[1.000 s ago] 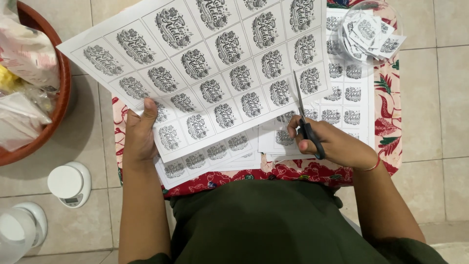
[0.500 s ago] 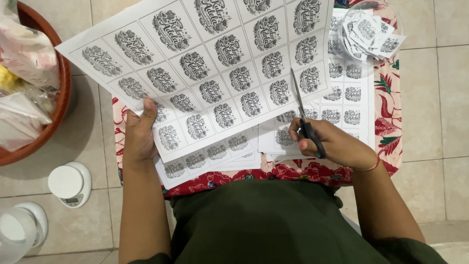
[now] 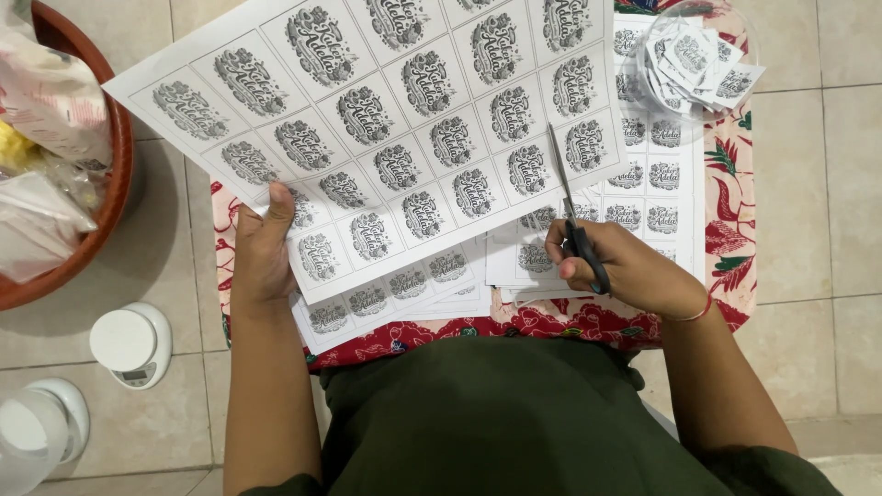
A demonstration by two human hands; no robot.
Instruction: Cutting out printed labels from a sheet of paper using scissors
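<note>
My left hand (image 3: 264, 246) grips the near left edge of a large white sheet (image 3: 386, 129) printed with rows of grey ornate labels, holding it tilted above the lap. In my right hand (image 3: 623, 268) are black-handled scissors (image 3: 574, 216), their blades pointing away from me and cutting up into the sheet's near right edge between two columns of labels. More printed sheets (image 3: 661, 174) lie underneath on a red floral cloth (image 3: 730, 184). A pile of cut-out labels (image 3: 695, 57) sits at the far right.
A brown bowl (image 3: 115, 174) holding plastic bags stands at the left on the tiled floor. A small white scale (image 3: 130, 344) and a white round container (image 3: 32, 432) are at the lower left. Pale floor tiles (image 3: 818, 230) extend to the right.
The scissors have advanced a little farther into the sheet. The sheet and my left hand have barely shifted.
</note>
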